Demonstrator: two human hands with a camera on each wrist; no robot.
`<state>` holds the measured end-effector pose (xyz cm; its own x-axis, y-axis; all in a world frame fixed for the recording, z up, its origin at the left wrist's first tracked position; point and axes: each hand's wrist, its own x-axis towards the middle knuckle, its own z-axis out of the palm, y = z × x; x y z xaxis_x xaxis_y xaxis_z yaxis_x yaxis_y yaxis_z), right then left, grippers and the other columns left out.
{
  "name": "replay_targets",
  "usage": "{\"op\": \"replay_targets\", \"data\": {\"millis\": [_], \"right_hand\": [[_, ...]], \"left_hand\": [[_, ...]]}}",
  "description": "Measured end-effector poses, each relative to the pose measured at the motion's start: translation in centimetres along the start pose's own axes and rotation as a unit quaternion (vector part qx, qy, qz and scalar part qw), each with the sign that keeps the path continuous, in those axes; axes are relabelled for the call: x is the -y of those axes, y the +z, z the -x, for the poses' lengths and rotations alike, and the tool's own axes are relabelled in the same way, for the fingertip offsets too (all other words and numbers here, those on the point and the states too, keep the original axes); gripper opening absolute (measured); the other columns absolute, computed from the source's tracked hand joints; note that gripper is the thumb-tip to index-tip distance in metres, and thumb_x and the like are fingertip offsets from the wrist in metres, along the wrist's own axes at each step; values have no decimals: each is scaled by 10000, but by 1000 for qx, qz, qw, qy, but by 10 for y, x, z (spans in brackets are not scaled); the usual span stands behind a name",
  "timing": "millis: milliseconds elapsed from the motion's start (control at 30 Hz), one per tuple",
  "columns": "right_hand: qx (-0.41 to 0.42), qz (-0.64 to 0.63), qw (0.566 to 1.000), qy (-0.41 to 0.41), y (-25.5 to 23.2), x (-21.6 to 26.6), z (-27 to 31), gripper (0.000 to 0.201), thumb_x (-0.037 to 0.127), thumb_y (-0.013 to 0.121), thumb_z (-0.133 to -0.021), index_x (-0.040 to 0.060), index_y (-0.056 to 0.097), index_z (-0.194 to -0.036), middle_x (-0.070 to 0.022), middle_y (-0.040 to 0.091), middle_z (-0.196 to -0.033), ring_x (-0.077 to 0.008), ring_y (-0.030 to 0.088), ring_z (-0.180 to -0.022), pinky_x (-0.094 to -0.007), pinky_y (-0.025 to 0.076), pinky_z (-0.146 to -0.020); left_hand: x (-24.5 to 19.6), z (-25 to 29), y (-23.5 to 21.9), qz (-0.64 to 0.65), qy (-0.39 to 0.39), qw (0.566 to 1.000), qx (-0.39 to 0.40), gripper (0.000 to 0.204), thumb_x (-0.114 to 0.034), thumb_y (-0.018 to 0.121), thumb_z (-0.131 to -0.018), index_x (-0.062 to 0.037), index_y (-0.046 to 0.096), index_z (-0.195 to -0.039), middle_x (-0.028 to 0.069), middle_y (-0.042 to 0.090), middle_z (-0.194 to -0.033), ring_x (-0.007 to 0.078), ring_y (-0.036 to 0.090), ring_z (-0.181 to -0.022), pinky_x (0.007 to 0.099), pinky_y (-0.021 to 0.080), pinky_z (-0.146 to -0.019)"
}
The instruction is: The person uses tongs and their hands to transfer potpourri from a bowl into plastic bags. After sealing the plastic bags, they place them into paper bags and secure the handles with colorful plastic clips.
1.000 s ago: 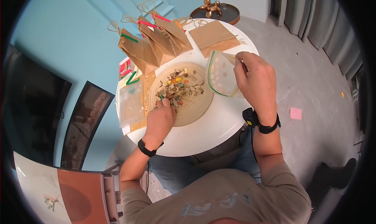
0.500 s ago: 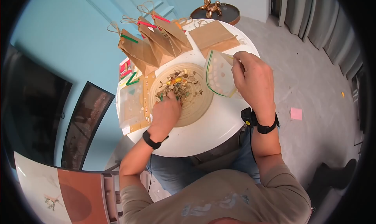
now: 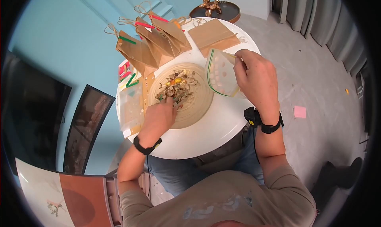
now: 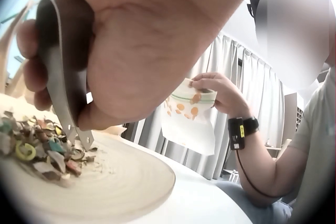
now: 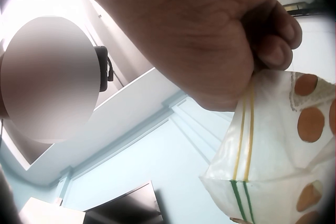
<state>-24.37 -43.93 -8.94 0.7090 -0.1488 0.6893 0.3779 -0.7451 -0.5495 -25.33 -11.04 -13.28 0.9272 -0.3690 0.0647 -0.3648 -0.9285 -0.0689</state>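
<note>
My left hand (image 3: pixel 160 118) grips metal tongs (image 4: pixel 56 66), bent in a U, between thumb and fingers. Their tips reach down to the edge of a pile of dried petals and leaf-like bits (image 3: pixel 174 90), in mixed brown, yellow, orange and green. A round, shallow beige plate (image 3: pixel 200 104) carries the pile. Right of the plate, my right hand (image 3: pixel 258 74) pinches the top edge of a translucent zip bag (image 3: pixel 222 74), which has a green and yellow seal strip and orange-brown dots. The bag hangs tilted with its seal side towards the plate.
Three standing brown paper bags (image 3: pixel 158 40) with coloured clips line the table's far left. A flat brown paper bag (image 3: pixel 214 34) lies at the back. Clear plastic bags (image 3: pixel 131 106) and green clips (image 3: pixel 131 81) are left of the plate on the round white table (image 3: pixel 198 145).
The left hand moved right over the pile, then back left and slightly down to its near edge. The right hand and zip bag shifted a little left. The head view tilted slightly.
</note>
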Motion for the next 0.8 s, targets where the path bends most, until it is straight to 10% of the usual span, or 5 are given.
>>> {"op": "replay_targets", "data": {"millis": [267, 667, 800], "right_hand": [[17, 7, 1000, 7, 0, 1, -1, 108, 83, 715, -987, -10, 770, -987, -185, 791, -912, -396, 753, -789, -485, 599, -723], [18, 3, 1000, 8, -1, -6, -2, 118, 85, 714, -988, -14, 778, -993, -182, 793, -910, -395, 756, -788, -474, 604, -729], [15, 3, 1000, 7, -2, -3, -1, 118, 83, 713, -988, -15, 777, -996, -184, 792, -910, -398, 757, -797, -475, 606, -734]], "left_hand": [[32, -86, 8, 4, 53, 987, -151, 322, -308, 733, -1078, -6, 624, -1059, 234, 738, -845, 490, 740, -829, 574, 599, -740], [45, -37, -15, -28, -3, 1000, 2, 337, -308, 777, -1024, 11, 670, -1040, 266, 764, -868, 494, 757, -832, 570, 606, -762], [41, -61, -13, -9, 15, 997, -71, 342, -309, 787, -1013, 12, 671, -1033, 268, 759, -851, 495, 754, -818, 572, 604, -751]]}}
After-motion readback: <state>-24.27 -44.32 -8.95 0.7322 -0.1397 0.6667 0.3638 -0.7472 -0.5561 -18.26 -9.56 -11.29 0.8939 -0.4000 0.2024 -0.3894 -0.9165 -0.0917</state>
